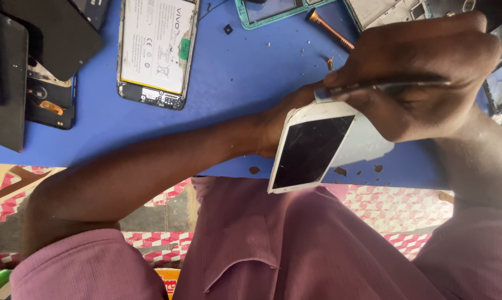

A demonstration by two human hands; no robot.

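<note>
A white phone (309, 150) with a dark, cracked screen is held tilted over the near edge of the blue table (240, 72). My left hand (278, 125) grips it from behind at its upper left side, mostly hidden by the phone. My right hand (423, 72) is closed on a thin metal tool (390, 86), whose tip sits at the phone's top edge. A pale back panel (365, 141) sticks out from behind the phone on the right.
An opened phone with a white battery (156, 50) lies at the back. Black phone covers (23, 66) are at far left. A teal phone frame (273, 11), an orange-handled screwdriver (328, 28) and another opened phone (395, 11) lie at the far edge. Small debris dots the table.
</note>
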